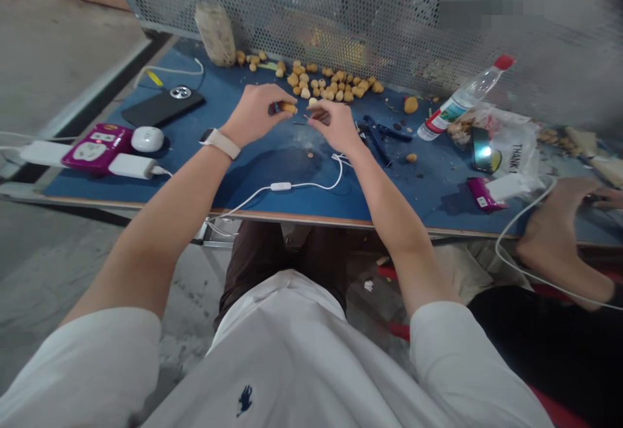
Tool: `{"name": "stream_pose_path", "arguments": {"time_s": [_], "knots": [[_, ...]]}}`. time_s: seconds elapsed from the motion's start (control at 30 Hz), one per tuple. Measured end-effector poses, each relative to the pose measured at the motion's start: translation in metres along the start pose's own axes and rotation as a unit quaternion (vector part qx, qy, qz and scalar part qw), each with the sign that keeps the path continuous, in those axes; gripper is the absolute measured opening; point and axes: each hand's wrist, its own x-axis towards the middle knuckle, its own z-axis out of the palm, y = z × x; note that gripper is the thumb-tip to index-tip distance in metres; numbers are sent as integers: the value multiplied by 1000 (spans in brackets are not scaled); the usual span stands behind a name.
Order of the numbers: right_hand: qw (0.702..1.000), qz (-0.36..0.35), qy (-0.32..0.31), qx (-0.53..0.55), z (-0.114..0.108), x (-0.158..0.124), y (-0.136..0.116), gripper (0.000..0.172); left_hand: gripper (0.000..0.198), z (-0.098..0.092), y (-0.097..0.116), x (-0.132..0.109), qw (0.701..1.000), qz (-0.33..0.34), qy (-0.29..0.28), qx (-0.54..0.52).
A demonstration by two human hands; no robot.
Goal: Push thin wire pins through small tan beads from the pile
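Observation:
My left hand (257,113), with a watch on its wrist, pinches a tan nut-like piece (289,108) between thumb and fingers. My right hand (333,123) is close beside it, fingers closed together; a thin tip shows at the fingertips, but what it belongs to is hidden. A pale round piece (313,101) shows just above the right fingers; I cannot tell if it is held. Below the gap between my hands lies a thin dark rod (299,123). Blue-handled pliers (377,139) rest right of my right hand. Behind both hands spreads a pile of round tan nut-like pieces (335,84).
A white cable with a switch (280,186) crosses the blue table (292,155). At left are a black phone (163,108), a purple power strip (97,149) and a white case (147,138). At right stand a tilted bottle (462,103) and a co-worker's arm (559,239). Perforated metal (253,6) borders the back.

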Motion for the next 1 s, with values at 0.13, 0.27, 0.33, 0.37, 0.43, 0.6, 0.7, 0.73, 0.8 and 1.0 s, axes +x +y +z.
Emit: {"name": "stream_pose_path", "arguments": {"time_s": [0.13,0.27,0.33,0.37,0.43,0.6,0.7,0.73,0.8,1.0], "knots": [[997,-17,-74,-32,-26,-3,26,42,29,-9,-13,6,998,-41,-47,3],[996,-15,-83,-28,-47,-6,41,40,28,-10,-11,7,996,-45,-73,-12],[997,4,-72,-30,-53,-7,44,38,31,-8,-10,9,995,-55,-84,-4],[997,9,-71,-32,-55,-8,44,39,33,-6,-10,10,994,-59,-94,9],[997,7,-76,-33,-57,-10,44,42,39,-2,-12,12,990,-55,-120,47],[998,1,-62,6,-55,-15,48,37,33,3,-22,14,986,-32,-126,103],[998,5,-65,2,-52,-12,55,32,29,3,-20,14,992,-31,-100,74],[997,12,-73,-12,-51,-10,57,30,28,4,-18,14,994,-29,-93,58],[992,44,-102,-59,-51,-6,55,30,28,5,-14,14,996,-25,-85,32],[980,83,-129,-123,-52,-7,13,18,10,7,-13,9,987,-11,-95,129]]}}
